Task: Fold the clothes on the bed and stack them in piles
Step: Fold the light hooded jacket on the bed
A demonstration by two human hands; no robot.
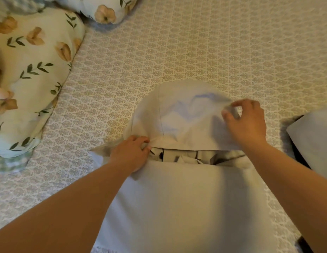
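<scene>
Nearby, floral pillows (36, 70) left, folded pile (312, 141) right, both hands pinching pale garment (186, 198).

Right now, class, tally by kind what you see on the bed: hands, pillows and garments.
Hands: 2, left hand and right hand
Floral pillows: 2, large, small
Pale garments: 2, one being folded, one folded
Total: 6

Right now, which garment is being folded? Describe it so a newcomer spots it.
On the patterned bedspread, look centre, near the person. The pale beige garment lies there, its far end folded back and pinched by the left hand and right hand. Unlike the floral pillows at left, it is plain.
</scene>
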